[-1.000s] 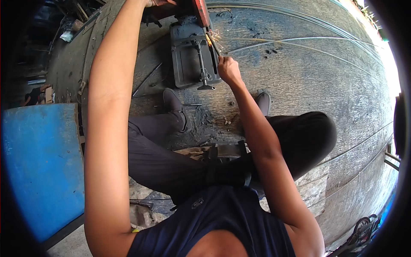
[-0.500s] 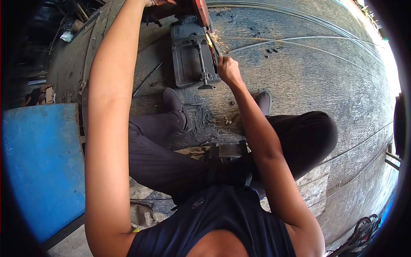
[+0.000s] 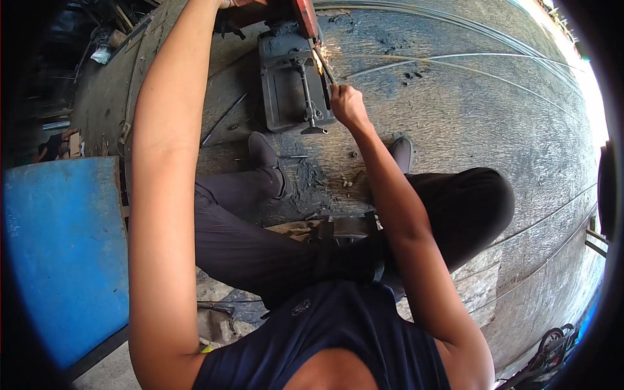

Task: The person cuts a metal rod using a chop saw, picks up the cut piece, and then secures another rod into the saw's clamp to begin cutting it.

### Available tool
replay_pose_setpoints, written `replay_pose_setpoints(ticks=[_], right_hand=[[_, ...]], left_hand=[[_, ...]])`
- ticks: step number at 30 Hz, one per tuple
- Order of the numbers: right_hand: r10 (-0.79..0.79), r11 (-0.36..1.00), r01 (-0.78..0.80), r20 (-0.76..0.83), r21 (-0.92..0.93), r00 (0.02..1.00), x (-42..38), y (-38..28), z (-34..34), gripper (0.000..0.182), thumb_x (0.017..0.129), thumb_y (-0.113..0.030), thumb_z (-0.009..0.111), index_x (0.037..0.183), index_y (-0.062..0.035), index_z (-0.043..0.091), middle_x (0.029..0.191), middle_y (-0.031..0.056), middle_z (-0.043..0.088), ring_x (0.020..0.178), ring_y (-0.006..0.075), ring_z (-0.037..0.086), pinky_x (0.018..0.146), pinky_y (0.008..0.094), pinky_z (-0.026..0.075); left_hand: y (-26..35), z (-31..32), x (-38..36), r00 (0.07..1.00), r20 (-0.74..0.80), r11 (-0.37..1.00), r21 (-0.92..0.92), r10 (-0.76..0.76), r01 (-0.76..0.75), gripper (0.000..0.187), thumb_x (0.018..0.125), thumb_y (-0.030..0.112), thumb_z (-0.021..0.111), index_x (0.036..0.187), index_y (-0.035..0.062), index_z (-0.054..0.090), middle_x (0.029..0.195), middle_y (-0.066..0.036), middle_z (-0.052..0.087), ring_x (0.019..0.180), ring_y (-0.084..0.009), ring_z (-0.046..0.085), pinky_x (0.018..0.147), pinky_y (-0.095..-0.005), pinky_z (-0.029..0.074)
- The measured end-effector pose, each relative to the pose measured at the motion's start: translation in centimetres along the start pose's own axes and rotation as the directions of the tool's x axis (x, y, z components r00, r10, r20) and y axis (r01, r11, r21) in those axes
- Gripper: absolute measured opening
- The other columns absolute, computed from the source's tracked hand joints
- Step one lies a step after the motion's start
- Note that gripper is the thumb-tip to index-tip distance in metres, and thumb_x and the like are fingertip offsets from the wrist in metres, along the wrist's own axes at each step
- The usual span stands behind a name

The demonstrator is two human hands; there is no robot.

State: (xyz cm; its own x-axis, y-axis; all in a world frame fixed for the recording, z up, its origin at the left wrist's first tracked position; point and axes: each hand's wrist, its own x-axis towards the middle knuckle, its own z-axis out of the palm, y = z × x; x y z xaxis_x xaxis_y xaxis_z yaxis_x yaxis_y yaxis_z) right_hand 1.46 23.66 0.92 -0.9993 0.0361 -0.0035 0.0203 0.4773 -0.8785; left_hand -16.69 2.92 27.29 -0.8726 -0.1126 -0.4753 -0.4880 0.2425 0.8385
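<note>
"While sparks fly, which way does the thin rod point?"

"Its long axis runs forward from the right hand and leans a little to the left. The near end is in that hand; the far end is at the lower edge of the red machine, beside the sparks. I can't tell whether it slopes."

"And the right hand itself?"

"Clenched round the rod, knuckles up, with the forearm reaching forward and inward over the knee."

"The left?"

"That arm stretches nearly straight ahead. The left hand is by the red machine, cut off by the top edge of the view, so I can't tell whether it grips anything."

"What lies around them?"

"The machine's dark base, with its clamp screw, sits just left of the right hand. A loose dark bar lies on the floor nearer the body than the left hand, and long metal strands stretch off to the right of the right hand."
</note>
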Motion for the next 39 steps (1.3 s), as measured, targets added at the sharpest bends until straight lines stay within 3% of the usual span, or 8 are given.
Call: replay_pose_setpoints(ticks=[7, 9, 14, 16, 39], right_hand=[[-0.004, 1.000, 0.004, 0.009, 0.007, 1.000, -0.1, 0.1, -0.1, 0.045, 0.095, -0.031, 0.048, 0.079, 0.0084, 0.063, 0.081, 0.0344, 0.060, 0.086, 0.0504, 0.059, 0.080, 0.0515, 0.047], [-0.013, 1.000, 0.013, 0.011, 0.004, 1.000, -0.1, 0.1, -0.2, 0.045, 0.095, -0.031, 0.047, 0.079, 0.0085, 0.063, 0.080, 0.0342, 0.060, 0.085, 0.0504, 0.059, 0.080, 0.0516, 0.047], [-0.009, 1.000, 0.009, 0.024, -0.014, 1.000, -0.4, 0.2, -0.3, 0.046, 0.095, -0.031, 0.047, 0.079, 0.0083, 0.063, 0.079, 0.0338, 0.060, 0.084, 0.0507, 0.059, 0.079, 0.0521, 0.047], [-0.042, 0.999, 0.042, -0.008, -0.024, 0.999, -0.5, 0.2, -0.2, 0.043, 0.094, -0.024, 0.048, 0.071, 0.0090, 0.062, 0.076, 0.0348, 0.059, 0.080, 0.0508, 0.060, 0.078, 0.0535, 0.046], [-0.124, 0.992, 0.124, 0.018, 0.024, 0.992, -0.6, -0.5, -1.3, 0.043, 0.095, -0.025, 0.047, 0.073, 0.0084, 0.062, 0.078, 0.0345, 0.058, 0.080, 0.0496, 0.060, 0.074, 0.0526, 0.048]], left_hand=[[-0.1, -0.1, 0.3, 1.000, 0.002, 1.000, -0.006, 0.001, -0.001, 0.029, 0.078, 0.035, 0.052, 0.083, 0.0078, 0.063, 0.074, -0.010, 0.059, 0.066, -0.0255, 0.058, 0.063, -0.0405, 0.048], [-0.3, -0.1, 0.8, 0.999, 0.049, 0.996, -0.091, -0.007, 0.012, 0.029, 0.078, 0.035, 0.052, 0.083, 0.0075, 0.062, 0.073, -0.010, 0.058, 0.066, -0.0259, 0.058, 0.063, -0.0416, 0.050], [-0.2, -0.5, 1.1, 0.999, 0.041, 0.999, -0.045, -0.007, 0.009, 0.029, 0.078, 0.034, 0.052, 0.083, 0.0071, 0.062, 0.073, -0.010, 0.058, 0.066, -0.0262, 0.057, 0.064, -0.0438, 0.052], [-0.1, -0.5, 0.9, 1.000, 0.028, 1.000, -0.024, -0.011, 0.011, 0.029, 0.078, 0.034, 0.052, 0.083, 0.0070, 0.062, 0.073, -0.010, 0.058, 0.066, -0.0262, 0.057, 0.064, -0.0443, 0.052], [-0.2, -0.2, 0.5, 0.999, 0.031, 1.000, -0.022, 0.018, -0.017, 0.029, 0.079, 0.035, 0.052, 0.082, 0.0086, 0.063, 0.073, -0.010, 0.061, 0.065, -0.0250, 0.059, 0.061, -0.0412, 0.048]])
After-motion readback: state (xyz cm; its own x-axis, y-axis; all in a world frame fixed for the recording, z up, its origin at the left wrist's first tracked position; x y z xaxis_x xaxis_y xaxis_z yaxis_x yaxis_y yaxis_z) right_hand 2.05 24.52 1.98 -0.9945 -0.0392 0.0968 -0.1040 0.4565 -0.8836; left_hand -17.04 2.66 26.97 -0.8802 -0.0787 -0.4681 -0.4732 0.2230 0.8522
